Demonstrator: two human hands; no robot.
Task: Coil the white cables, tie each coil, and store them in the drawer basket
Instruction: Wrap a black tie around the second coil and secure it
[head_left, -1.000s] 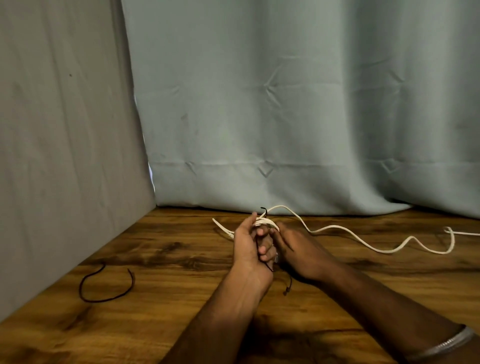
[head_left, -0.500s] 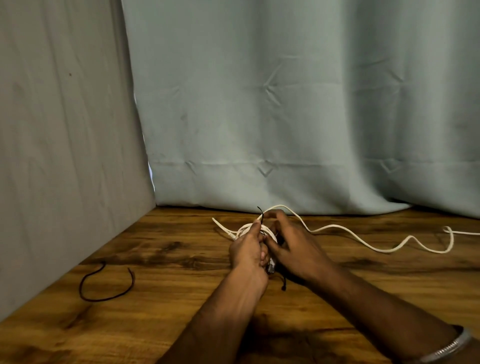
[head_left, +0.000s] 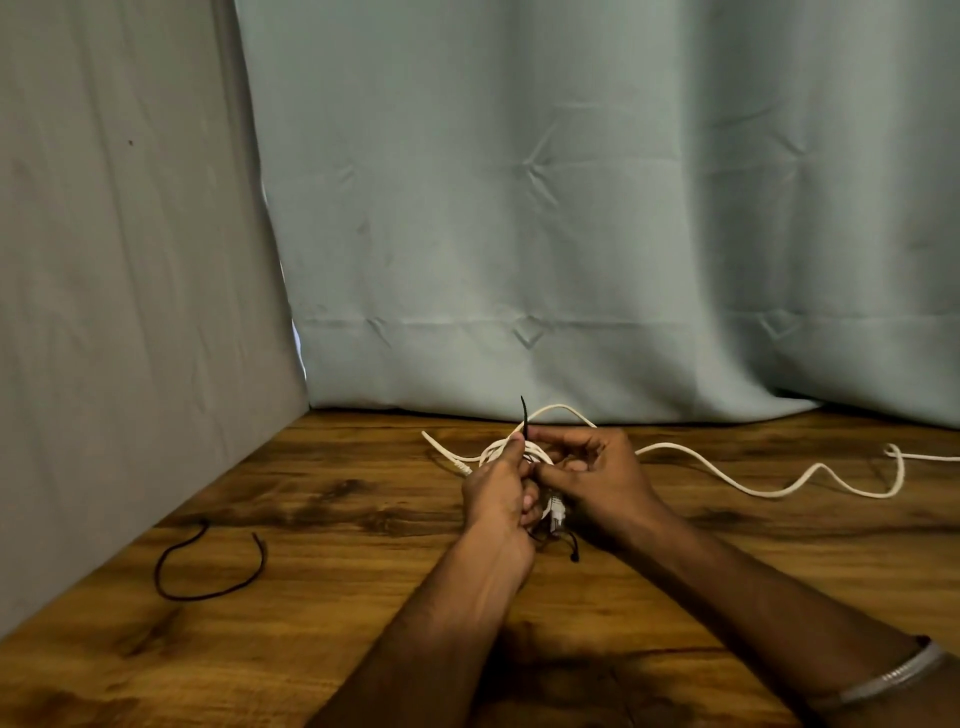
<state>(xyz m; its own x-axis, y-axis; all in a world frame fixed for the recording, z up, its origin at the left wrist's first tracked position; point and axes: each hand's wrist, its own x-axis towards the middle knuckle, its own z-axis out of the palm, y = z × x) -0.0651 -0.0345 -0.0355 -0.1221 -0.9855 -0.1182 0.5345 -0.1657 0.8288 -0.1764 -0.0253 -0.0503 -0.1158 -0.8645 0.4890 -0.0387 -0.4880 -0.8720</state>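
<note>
White cable (head_left: 524, 451) part-coiled at worktop centre, black tie (head_left: 524, 415) sticking up from it; loose tail snaking right.

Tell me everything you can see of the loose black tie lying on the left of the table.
The loose black tie is a thin, dark cord, flexible by its look. It lies flat on the wooden table near the grey cloth wall, bent into an open loop with both ends pointing away from the person and not meeting. Neither hand touches it; it lies well apart from the white cable.
</note>
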